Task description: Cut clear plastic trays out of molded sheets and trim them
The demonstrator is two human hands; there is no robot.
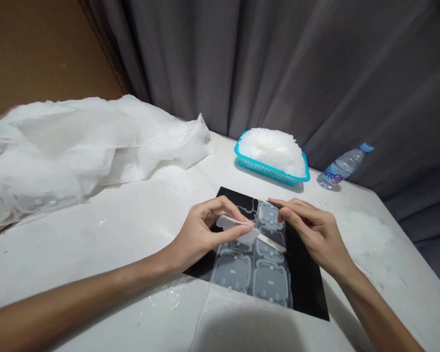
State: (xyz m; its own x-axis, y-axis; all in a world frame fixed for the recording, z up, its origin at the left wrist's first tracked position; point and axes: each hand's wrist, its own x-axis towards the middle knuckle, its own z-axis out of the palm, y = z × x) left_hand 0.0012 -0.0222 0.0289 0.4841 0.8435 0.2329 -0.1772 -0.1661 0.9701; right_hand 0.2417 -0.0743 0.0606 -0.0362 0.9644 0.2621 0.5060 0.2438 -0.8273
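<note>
My left hand [214, 222] pinches a small translucent plastic piece [245, 237] between thumb and fingers, above a black mat [308, 283]. A narrow pale strip [272, 243] juts from the right side of that piece; whether it is joined to it I cannot tell. My right hand [311, 222] is closed in a pinch over the mat's right part, and what its fingertips hold, apart from a dark thin edge, is unclear. Beneath both hands lies a clear plastic sheet [232, 271] with rows of rounded-square moulded shapes, partly covered by the left hand.
Behind the mat stands a turquoise basket [267, 172] heaped with white translucent pieces [271, 149]. A water bottle [341, 168] leans at its right. A large pile of plastic sheets [95, 142] covers the table's left side. A grey curtain [190, 58] hangs along the back.
</note>
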